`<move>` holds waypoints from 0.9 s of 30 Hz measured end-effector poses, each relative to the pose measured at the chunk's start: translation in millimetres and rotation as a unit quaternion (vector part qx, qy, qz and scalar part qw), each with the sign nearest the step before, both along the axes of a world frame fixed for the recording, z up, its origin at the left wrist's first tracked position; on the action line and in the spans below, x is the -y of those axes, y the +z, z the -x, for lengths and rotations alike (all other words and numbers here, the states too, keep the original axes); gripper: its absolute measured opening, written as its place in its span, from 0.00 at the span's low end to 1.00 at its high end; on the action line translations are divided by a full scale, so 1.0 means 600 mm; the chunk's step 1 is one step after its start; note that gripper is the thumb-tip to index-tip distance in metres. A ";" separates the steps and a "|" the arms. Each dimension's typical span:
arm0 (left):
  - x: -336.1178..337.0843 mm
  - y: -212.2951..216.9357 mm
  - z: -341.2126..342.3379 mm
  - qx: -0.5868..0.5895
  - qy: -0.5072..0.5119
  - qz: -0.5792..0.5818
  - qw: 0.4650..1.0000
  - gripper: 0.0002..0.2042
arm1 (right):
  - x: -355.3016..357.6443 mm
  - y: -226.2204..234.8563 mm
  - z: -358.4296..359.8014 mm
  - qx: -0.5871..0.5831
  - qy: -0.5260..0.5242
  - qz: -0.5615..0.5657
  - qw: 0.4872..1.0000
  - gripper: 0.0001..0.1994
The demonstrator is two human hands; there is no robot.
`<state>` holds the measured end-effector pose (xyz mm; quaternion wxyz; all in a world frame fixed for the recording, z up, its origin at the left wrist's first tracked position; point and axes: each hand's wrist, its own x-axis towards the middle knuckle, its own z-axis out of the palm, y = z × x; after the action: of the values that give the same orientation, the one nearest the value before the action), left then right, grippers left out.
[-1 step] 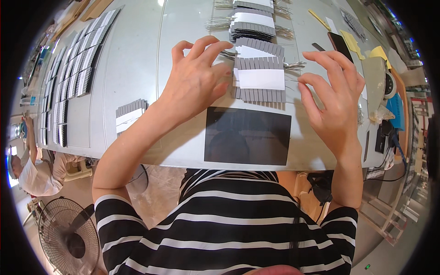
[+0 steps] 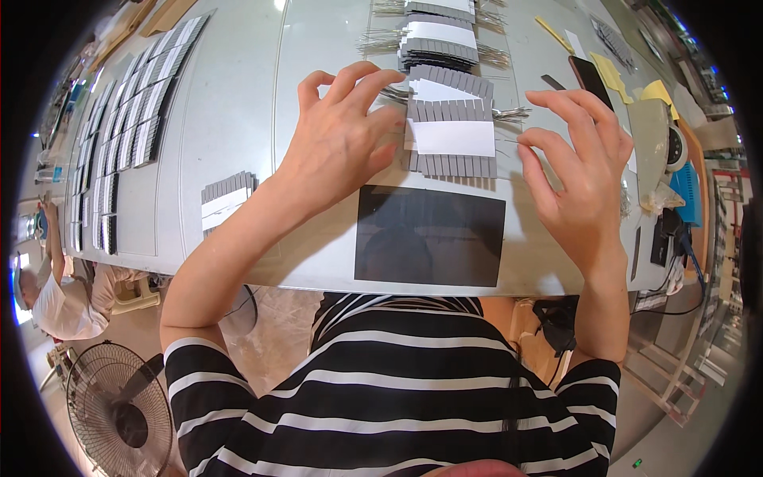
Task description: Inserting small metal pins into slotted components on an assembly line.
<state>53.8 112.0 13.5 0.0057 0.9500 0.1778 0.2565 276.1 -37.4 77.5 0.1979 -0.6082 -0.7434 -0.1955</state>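
- The pale desk [image 2: 238, 95] carries everything being handled, its near edge in front of the striped shirt.
- Rows of grey-and-white strips [image 2: 131, 127] fill its left side, well apart from the work.
- A plain dark panel [image 2: 429, 237] lies flat near the edge, between the forearms, bearing no writing that I can make out.
- The left hand [image 2: 335, 131] hovers beside the bundle's left side. Its grip is spread: thumb and forefinger stand apart, with nothing visible between them.
- The right hand [image 2: 580, 159] is off to the bundle's right, its grip nearly pressed together at thumb and forefinger, apparently pinching a fine wire.
- The nearest bundle of grey strips [image 2: 457, 167] lies between the hands, just beyond the dark panel. The step in hand seems to be tending the wire at its side; the next move probably calls for a light, precise pinch and a steady bundle.
- A white paper band [image 2: 453, 137] crosses that bundle; no label, brand or lettering can be read on it.
- A tuft of metal leads [image 2: 510, 114] sticks out on the right, just above the pinching fingertips.
- The fine wire [image 2: 507, 141], smallest of all, runs toward those fingertips; its exact end is too thin to tell.
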 end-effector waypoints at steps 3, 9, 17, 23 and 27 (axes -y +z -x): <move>0.006 0.003 0.002 0.001 0.000 0.011 1.000 0.07 | 0.004 -0.004 0.001 -0.004 -0.004 0.004 1.000 0.05; 0.009 -0.001 0.011 -0.025 -0.016 0.028 0.999 0.07 | 0.011 -0.010 0.004 -0.011 -0.008 0.021 1.000 0.06; 0.061 0.041 0.043 -0.044 -0.006 0.032 0.998 0.06 | 0.051 -0.016 0.019 -0.014 -0.015 0.029 0.999 0.06; 0.118 0.043 0.079 -0.078 -0.014 0.089 0.993 0.09 | 0.118 -0.069 0.036 -0.118 -0.004 0.080 0.990 0.10; 0.129 0.028 0.089 -0.091 -0.014 0.102 0.991 0.10 | 0.130 -0.092 0.039 -0.142 -0.004 0.100 0.985 0.12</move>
<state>0.2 34.8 30.3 0.0903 0.9662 0.1895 0.1496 252.7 -115.7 22.4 0.2387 -0.6493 -0.7214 -0.0330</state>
